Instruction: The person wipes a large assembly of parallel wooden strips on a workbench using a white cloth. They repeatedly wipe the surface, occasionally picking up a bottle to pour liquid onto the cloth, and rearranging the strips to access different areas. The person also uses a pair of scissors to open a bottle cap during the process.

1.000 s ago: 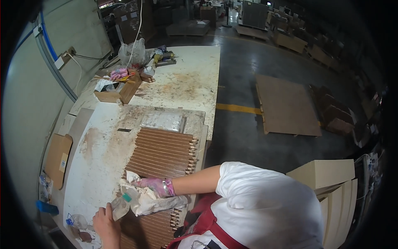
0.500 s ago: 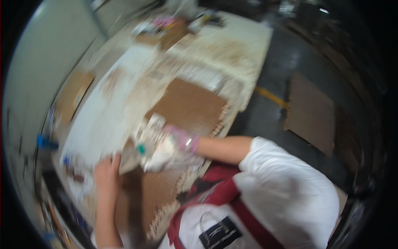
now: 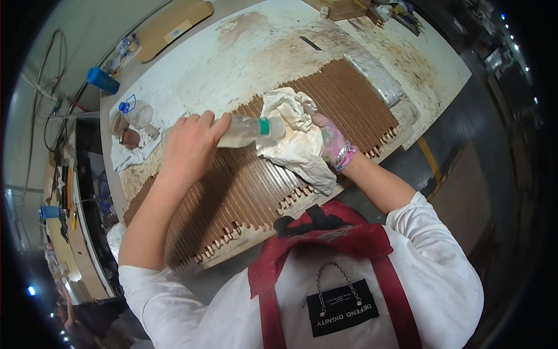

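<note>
My left hand [image 3: 195, 139] is closed round a clear plastic bottle [image 3: 239, 134] with a green ring at its neck. The bottle lies nearly level, its mouth against a crumpled off-white cloth [image 3: 293, 139]. My right hand [image 3: 332, 139], in what looks like a stained pinkish glove, grips that cloth from its right side; part of the fingers is hidden behind the folds. Beneath both hands runs a long row of brown wooden slats [image 3: 349, 99], laid side by side, with pale pegs at their near ends.
The slats rest on a stained white table [image 3: 209, 70]. At its left stand a clear jug with a blue cap [image 3: 139, 113] and a brown-filled cup [image 3: 130, 138], with a blue bottle [image 3: 103, 80] beyond. A plastic-wrapped pack [image 3: 375, 75] lies behind the slats; cardboard [image 3: 174, 32] lies along the far-left edge.
My view has turned and sharpened. The left hand, lower and beside the cloth before, now has the bottle's mouth at the cloth. The right hand still grips the cloth.
</note>
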`<state>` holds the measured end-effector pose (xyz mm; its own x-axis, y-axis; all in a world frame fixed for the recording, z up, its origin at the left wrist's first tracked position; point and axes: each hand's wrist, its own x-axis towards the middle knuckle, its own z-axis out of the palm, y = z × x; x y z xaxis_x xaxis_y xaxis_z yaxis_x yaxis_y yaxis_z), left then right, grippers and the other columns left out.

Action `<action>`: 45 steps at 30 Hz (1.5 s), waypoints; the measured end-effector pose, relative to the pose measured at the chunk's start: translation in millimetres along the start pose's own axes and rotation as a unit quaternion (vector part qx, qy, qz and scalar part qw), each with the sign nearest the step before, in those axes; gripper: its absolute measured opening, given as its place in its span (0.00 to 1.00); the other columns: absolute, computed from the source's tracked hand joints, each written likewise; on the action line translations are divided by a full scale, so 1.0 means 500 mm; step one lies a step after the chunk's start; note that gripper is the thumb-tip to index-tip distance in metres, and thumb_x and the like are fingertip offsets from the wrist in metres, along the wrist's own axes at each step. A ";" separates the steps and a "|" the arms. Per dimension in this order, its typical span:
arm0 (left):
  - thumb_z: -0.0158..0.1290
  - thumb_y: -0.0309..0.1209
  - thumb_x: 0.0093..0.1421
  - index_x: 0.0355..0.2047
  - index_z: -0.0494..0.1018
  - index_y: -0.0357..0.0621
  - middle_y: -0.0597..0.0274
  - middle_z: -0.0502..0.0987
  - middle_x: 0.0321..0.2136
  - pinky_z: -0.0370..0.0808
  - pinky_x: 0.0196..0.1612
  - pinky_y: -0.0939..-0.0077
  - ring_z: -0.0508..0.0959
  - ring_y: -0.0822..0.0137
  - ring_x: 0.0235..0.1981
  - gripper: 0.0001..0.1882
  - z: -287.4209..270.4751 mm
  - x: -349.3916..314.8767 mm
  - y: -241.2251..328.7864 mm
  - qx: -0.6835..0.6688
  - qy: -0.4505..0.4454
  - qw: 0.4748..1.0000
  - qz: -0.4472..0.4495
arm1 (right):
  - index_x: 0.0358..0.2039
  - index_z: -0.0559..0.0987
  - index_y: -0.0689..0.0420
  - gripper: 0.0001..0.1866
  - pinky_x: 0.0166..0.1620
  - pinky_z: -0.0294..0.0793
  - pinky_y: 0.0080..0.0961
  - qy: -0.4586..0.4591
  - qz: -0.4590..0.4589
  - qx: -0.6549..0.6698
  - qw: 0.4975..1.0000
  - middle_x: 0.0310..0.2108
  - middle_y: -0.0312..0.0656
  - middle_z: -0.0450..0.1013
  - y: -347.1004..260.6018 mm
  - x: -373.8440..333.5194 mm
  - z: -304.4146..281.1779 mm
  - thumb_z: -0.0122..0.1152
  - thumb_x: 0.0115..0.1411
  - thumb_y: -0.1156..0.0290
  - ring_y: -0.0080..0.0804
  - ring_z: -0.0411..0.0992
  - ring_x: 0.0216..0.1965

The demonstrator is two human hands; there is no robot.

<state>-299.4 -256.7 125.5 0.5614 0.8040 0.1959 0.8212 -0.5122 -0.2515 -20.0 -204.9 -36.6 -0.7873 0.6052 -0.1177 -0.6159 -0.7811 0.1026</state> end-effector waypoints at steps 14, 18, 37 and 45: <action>0.58 0.21 0.43 0.42 0.71 0.50 0.64 0.71 0.30 0.70 0.40 0.65 0.75 0.60 0.37 0.23 0.009 0.033 -0.038 0.036 -0.008 0.999 0.025 | 0.57 0.70 0.62 0.23 0.62 0.66 0.50 -0.011 -0.030 0.007 0.999 0.56 0.55 0.70 -0.002 0.007 0.022 0.42 0.70 0.59 0.50 0.70 0.56; 0.56 0.21 0.46 0.39 0.72 0.50 0.64 0.72 0.29 0.70 0.39 0.66 0.76 0.61 0.37 0.18 0.010 0.028 -0.048 0.014 0.019 1.000 0.016 | 0.56 0.70 0.63 0.24 0.60 0.69 0.49 -0.012 -0.029 0.024 0.999 0.55 0.55 0.71 0.009 0.013 0.038 0.43 0.70 0.59 0.49 0.72 0.54; 0.67 0.27 0.45 0.42 0.76 0.42 0.54 0.80 0.38 0.74 0.43 0.66 0.79 0.51 0.41 0.21 -0.020 0.035 -0.061 -0.218 -0.069 0.964 -0.135 | 0.56 0.70 0.61 0.24 0.58 0.71 0.49 -0.121 0.030 0.118 0.985 0.52 0.55 0.72 0.019 0.119 -0.018 0.37 0.70 0.58 0.49 0.74 0.51; 0.68 0.26 0.43 0.44 0.75 0.40 0.55 0.80 0.37 0.73 0.44 0.71 0.79 0.58 0.39 0.25 -0.001 0.025 -0.079 -0.254 -0.121 0.945 -0.168 | 0.54 0.71 0.64 0.22 0.59 0.71 0.48 -0.160 0.071 0.116 0.978 0.52 0.57 0.72 0.016 0.100 0.022 0.40 0.69 0.62 0.49 0.73 0.52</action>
<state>-324.7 -226.3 138.4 0.2714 0.9610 -0.0532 0.9264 -0.2459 0.2852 -64.5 -179.1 -31.0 -0.8119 0.5386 0.2253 -0.4602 -0.8279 0.3206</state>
